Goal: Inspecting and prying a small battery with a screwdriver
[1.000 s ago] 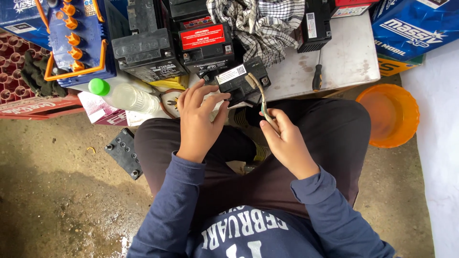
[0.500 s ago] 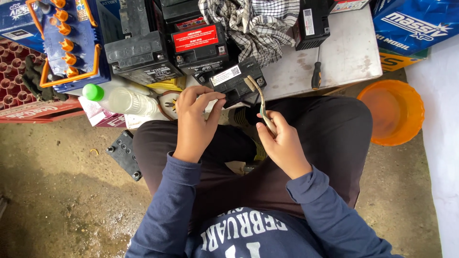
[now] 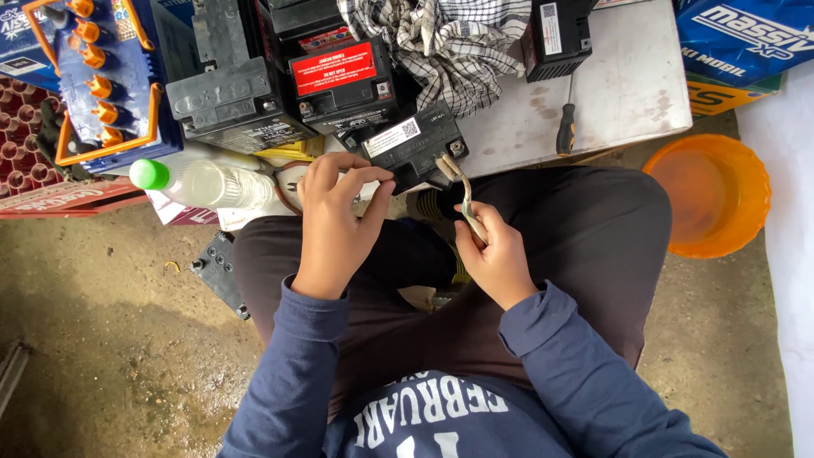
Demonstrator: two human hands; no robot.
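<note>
Left hand (image 3: 335, 225) fingers touch the small black battery (image 3: 413, 146); right hand (image 3: 496, 259) grips pliers (image 3: 460, 188).

A checked cloth (image 3: 449, 42) is heaped on the grey tabletop (image 3: 627, 85), a screwdriver (image 3: 565, 127) laid near its edge. An orange basin (image 3: 708, 195) is set on the ground (right of the knee); a green-capped plastic bottle (image 3: 203, 182) is laid leftward.
</note>
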